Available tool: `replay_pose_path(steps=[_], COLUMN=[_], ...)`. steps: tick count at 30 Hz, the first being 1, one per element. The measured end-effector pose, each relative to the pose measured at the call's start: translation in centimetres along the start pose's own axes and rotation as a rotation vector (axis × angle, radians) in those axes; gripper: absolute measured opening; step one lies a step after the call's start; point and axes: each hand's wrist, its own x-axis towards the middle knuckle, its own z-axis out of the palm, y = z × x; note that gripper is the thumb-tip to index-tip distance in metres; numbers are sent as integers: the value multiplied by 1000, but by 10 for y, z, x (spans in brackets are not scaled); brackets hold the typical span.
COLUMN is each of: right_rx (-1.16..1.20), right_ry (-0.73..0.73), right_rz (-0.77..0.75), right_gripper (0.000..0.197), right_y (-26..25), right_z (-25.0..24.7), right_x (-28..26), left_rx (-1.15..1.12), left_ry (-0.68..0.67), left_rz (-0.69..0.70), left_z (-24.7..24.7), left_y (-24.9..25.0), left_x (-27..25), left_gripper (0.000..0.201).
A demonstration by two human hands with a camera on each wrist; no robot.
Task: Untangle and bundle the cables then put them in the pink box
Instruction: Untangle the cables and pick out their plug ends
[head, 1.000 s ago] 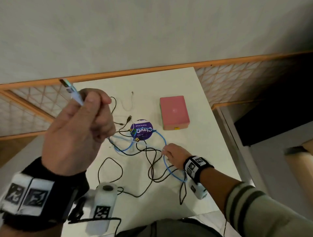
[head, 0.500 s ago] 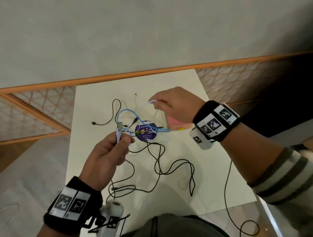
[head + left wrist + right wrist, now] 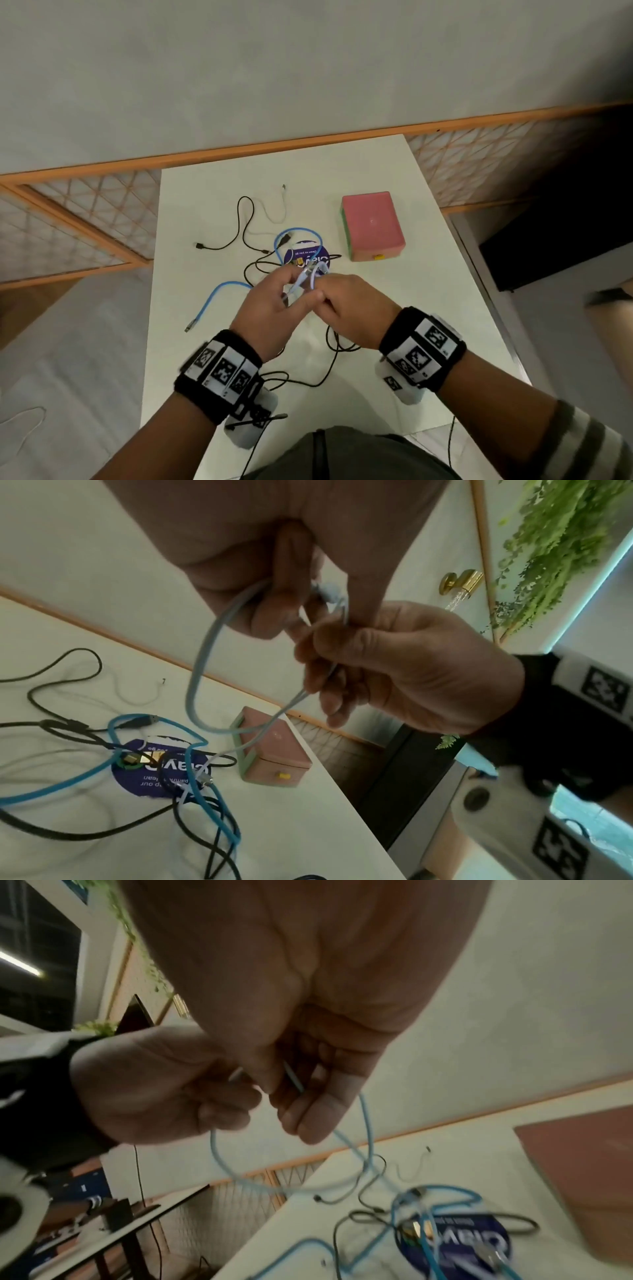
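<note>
left grip [image 3: 270,308]: I see fingers curled round the pale blue cable [image 3: 202,653], plug end at my thumb
right grip [image 3: 352,308]: pinching the same cable, touching the left hand
cable loop: hangs between both hands, above the surface [image 3: 428,308]
other cables: bright blue cable [image 3: 226,291] and black cables [image 3: 246,219] tangled over a purple sticker [image 3: 301,255]
pink box [image 3: 371,226]: closed, right of the tangle, apart from it

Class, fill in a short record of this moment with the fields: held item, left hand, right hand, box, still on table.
held item: pale blue cable, looped between both hands
left hand: grips the cable
right hand: pinches the cable
box: pink box, lid shut, on the white table
still on table: bright blue cable, black cables, purple round sticker
</note>
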Motion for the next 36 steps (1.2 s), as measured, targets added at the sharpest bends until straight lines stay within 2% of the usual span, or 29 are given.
replay_pose_path(steps=[2,5,8,10,13,14,16,19,22,24,27,31,32,34,36], right_rx=[12,68,113,82,17,5,11,99,143,157,136,163,151,77,-38], right_ry=[10,26,12,-9,13,21,68,263,429,385,192,-154,-196,-160,-50], right_rz=[10,24,181,321,428,428,401,327,183,133,136,271,300,401,560], right_gripper=[18,17,18,19,26,27,25,21,15,17,25,49,55,54,33], right_y=[10,24,49,71,93,93,83,53,23,17,33,58,67,90,115], right_z=[16,38,51,53,37,27,2,-40,-68,-67,-29,32,39,44,45], right_x=[-7,-16,-13,-9,-1,3,13,22,16,11,-4,-34,-35,-22,4], left_rx=[-53,-108,-323,-450,-433,-416,-359,-163,34,93,143,71,61,62,72], left_ry=[40,36,112,167,221,239,248,200,148,101,75,74,78,80,81], left_rz=[-43,-40,17,74,110,92,32,-83,-181,-219,-210,-169,-151,-119,-108], left_z=[0,1,-9,-26,-49,-55,-66,-69,-57,-46,-36,-27,-26,-22,-18], left_y=[-5,-1,16,30,35,33,19,-18,-44,-51,-55,-48,-45,-43,-43], left_x=[1,-1,-7,-14,-26,-30,-33,-34,-35,-37,-40,-38,-37,-34,-32], left_gripper=[8,12,17,14,23,28,24,24,29,31,37,35,33,27,22])
